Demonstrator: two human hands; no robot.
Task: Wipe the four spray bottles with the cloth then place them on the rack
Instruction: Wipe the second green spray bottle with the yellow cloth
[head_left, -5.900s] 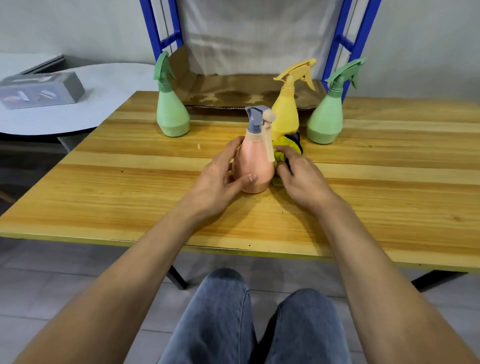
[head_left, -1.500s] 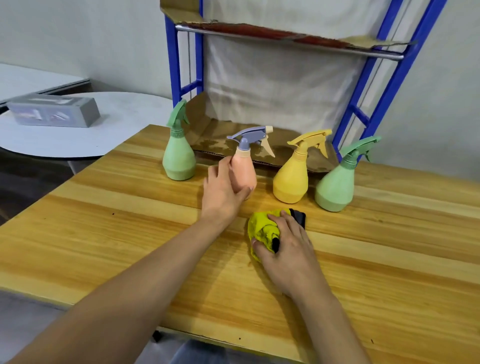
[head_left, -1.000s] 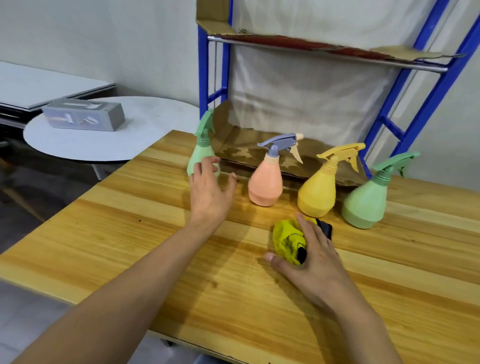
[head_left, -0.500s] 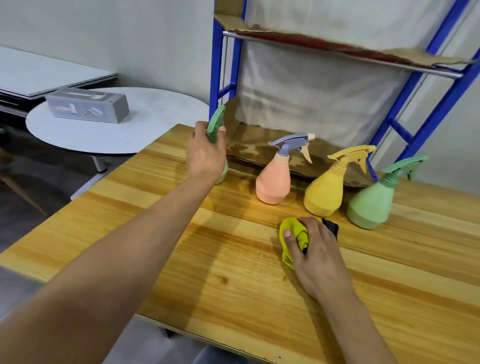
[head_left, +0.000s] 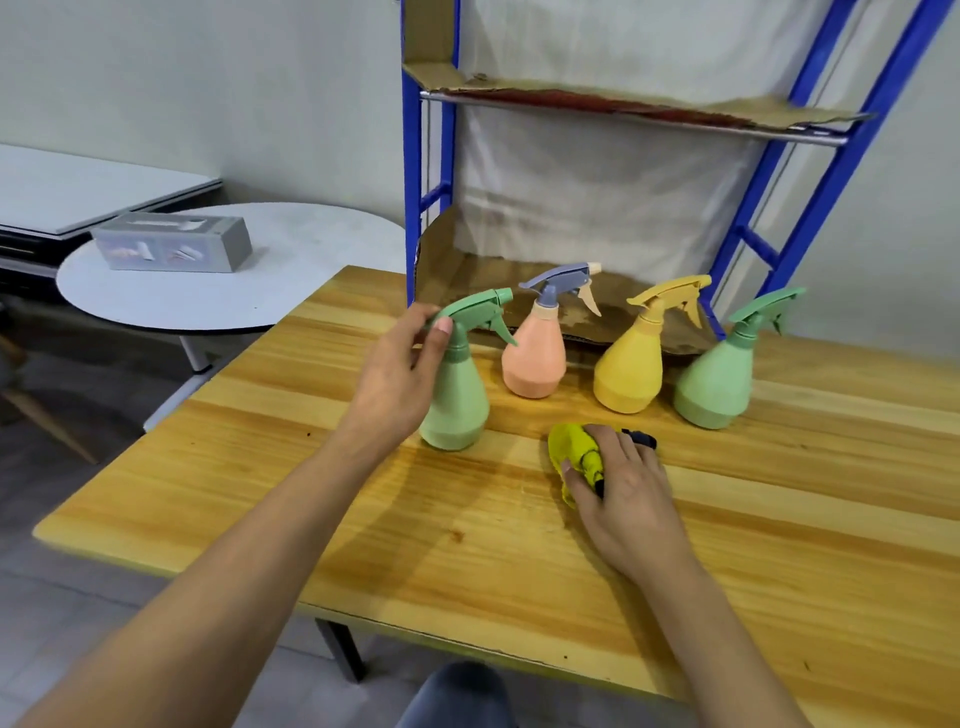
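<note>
Bottles (head_left: 535, 353) on wooden table (head_left: 311, 467)

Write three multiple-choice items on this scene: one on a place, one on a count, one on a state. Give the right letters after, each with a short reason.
1. Where is the yellow cloth?
A. On the rack's upper shelf
B. On the wooden table under the right hand
C. On the round white table

2. How many spray bottles are green?
A. One
B. Two
C. Three

3. What is the left hand doing?
A. Lying flat on the table
B. Holding the pink bottle
C. Gripping the near green bottle at its neck

Answers:
1 B: the right hand presses the cloth onto the wood.
2 B: the near green bottle and the far-right green bottle are green; the other two are the pink bottle and the yellow bottle.
3 C: the fingers wrap round it just below the trigger head.
</note>
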